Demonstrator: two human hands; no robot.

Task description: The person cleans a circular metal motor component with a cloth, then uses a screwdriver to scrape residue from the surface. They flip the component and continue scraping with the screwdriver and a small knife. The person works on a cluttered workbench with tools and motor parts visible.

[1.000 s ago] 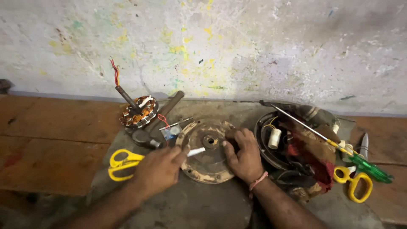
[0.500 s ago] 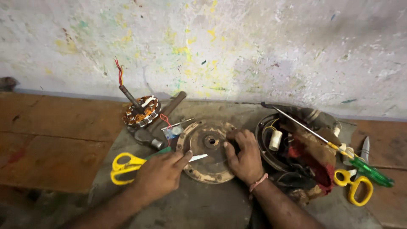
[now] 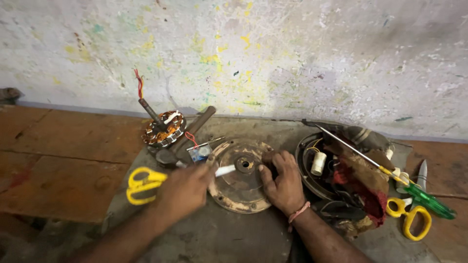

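Left grip: we find the left hand (image 3: 183, 190) pinching a small white piece (image 3: 224, 170), its tip over the left rim of the round metal cover (image 3: 239, 187).
Right grip: the right hand (image 3: 282, 182) lies on the cover's right side, fingers curled and pressed near the hub; nothing enclosed that we can see.
Location: the cover lies flat on the grey slab (image 3: 214, 234), between both hands.
Handling: we judge it stiff, fairly heavy cast metal, not fragile; best held by the rim, with the dusty face offering fair friction.
Appearance: round, rust-brown, worn pale at the edge, with a central hub hole.
Surroundings: yellow scissors (image 3: 144, 184) just left; copper-wound stator (image 3: 163, 129) behind; a black housing (image 3: 312, 170) with red cloth (image 3: 363, 187) right; a green screwdriver (image 3: 431, 202) beyond.
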